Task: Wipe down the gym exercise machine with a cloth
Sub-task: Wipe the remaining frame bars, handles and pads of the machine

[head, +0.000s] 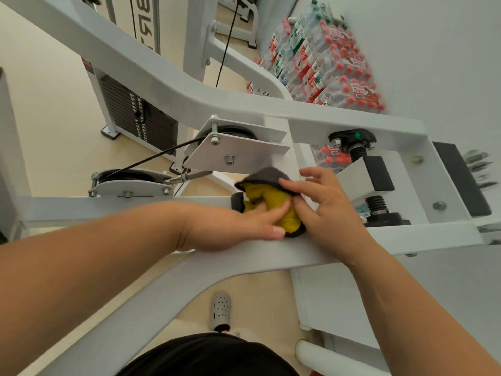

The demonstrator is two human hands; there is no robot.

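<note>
Shrink-wrapped packs of red-capped water bottles (333,63), stacked against the white wall (433,50) at upper right. Lower down, on the beige floor (40,90), a grey perforated clog (220,310), toe pointing away.

The cloth (273,202) was mustard yellow with a dark grey edge and back. The machine frame (189,99) was white, its weight stack (151,123) black with a strip of white markings, its cable (227,42) black. A black knob (352,139) bore a green dot. The bottles (339,71) had red caps and red-and-white labels, a few green. The floor (40,104) was beige, the perforated shoe (220,310) pale grey.
</note>
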